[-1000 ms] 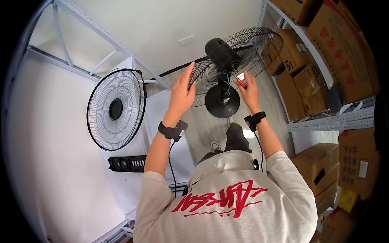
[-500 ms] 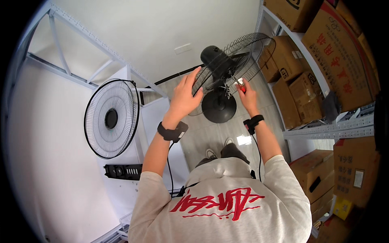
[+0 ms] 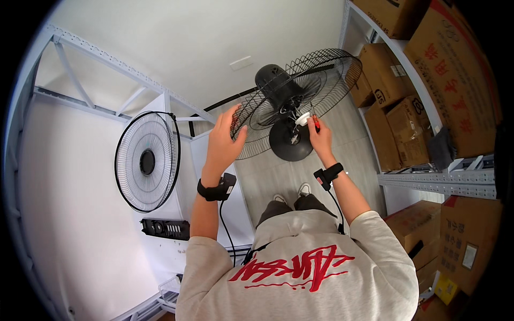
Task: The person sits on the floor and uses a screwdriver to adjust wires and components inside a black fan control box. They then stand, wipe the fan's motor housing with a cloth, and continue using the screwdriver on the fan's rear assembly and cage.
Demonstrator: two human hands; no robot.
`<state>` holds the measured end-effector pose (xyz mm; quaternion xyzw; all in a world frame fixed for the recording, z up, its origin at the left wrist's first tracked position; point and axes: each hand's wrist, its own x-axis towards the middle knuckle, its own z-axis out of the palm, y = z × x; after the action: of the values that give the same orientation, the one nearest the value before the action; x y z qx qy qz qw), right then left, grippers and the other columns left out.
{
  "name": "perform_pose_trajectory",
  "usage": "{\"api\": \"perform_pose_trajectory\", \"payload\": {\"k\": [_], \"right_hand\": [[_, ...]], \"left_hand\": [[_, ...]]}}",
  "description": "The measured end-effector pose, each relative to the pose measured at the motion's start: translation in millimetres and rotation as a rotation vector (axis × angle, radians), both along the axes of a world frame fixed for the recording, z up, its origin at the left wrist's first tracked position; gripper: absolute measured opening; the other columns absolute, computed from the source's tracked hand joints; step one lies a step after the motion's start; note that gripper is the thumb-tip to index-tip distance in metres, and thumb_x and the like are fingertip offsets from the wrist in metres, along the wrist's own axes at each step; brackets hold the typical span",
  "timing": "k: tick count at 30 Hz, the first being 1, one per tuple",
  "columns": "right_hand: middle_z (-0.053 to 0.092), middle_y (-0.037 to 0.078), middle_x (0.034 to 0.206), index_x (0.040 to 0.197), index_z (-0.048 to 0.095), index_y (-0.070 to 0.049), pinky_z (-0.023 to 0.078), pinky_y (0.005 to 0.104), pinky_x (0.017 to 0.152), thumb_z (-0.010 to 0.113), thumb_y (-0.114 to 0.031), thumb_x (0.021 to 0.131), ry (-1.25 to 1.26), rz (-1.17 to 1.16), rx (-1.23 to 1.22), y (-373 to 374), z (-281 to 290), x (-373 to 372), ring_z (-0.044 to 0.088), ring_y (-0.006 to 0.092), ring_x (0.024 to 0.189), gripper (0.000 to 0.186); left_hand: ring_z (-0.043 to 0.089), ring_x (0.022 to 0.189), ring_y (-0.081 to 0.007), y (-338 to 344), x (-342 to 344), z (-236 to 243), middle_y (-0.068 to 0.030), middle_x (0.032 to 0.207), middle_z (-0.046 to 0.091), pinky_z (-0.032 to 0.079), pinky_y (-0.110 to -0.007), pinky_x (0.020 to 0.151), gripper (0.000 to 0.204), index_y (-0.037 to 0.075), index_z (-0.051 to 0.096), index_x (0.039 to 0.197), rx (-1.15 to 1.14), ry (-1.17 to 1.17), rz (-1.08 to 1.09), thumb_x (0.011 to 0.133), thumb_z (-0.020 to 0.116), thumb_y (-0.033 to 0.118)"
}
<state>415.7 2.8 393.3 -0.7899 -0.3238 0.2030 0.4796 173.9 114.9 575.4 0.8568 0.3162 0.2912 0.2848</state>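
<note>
A black standing fan is in front of me, its head tilted and its rear wire guard showing. My left hand holds the left rim of that guard, thumb on the near side. Below the motor, my right hand grips a screwdriver with a red and black handle. Beside its fingertips is a white round part, close to loose wires; I cannot tell whether the hand holds it. The round black base stands on the floor.
A detached front fan guard rests on the white surface at left, beside a black plastic panel. Shelving with cardboard boxes lines the right side. A grey cloth hangs from the shelf. Both wrists wear strapped devices with cables.
The fan head and guard have turned, the guard's left side swinging left and toward me. My left hand has moved left with it. My right hand and screwdriver have shifted slightly nearer.
</note>
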Motion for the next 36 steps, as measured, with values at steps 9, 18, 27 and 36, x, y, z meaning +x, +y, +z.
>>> {"api": "perform_pose_trajectory", "payload": {"k": [9,18,27,36], "right_hand": [[0.062,0.016,0.111,0.119,0.059,-0.004,0.051,0.0384,0.081,0.078,-0.026,0.083,0.023,-0.131,0.218,0,6,-19,0.063,0.0332,0.099,0.046],[0.07,0.013,0.091,0.118,0.061,-0.006,0.051,0.0342,0.067,0.069,-0.033,0.092,-0.288,-0.221,0.311,4,0,-34,0.064,0.0216,0.072,0.038],[0.07,0.007,0.086,0.117,0.061,-0.004,0.047,0.0286,0.059,0.068,-0.032,0.094,-0.268,-0.245,0.273,1,5,-31,0.057,0.0132,0.061,0.037],[0.065,0.006,0.091,0.116,0.063,-0.004,0.046,0.0288,0.063,0.077,-0.03,0.085,-0.023,-0.223,0.243,5,14,-31,0.056,0.0131,0.068,0.043]], "left_hand": [[0.065,0.098,-0.0278,2,-3,-12,-0.0156,0.112,0.062,0.052,-0.036,0.086,0.046,0.006,0.054,0.132,0.073,-0.098,0.041,0.088,0.064,0.006],[0.065,0.097,-0.0299,1,-5,-18,-0.0148,0.108,0.061,0.052,-0.039,0.086,0.046,0.007,0.055,0.131,0.063,-0.121,0.027,0.086,0.065,0.005],[0.064,0.1,-0.0319,4,-11,-24,-0.0144,0.111,0.061,0.052,-0.041,0.085,0.049,0.009,0.055,0.131,0.078,-0.154,0.003,0.084,0.066,0.004],[0.063,0.101,-0.0322,9,-15,-27,-0.0133,0.112,0.06,0.052,-0.041,0.085,0.05,0.011,0.055,0.131,0.061,-0.15,0.0,0.083,0.066,0.005]]}}
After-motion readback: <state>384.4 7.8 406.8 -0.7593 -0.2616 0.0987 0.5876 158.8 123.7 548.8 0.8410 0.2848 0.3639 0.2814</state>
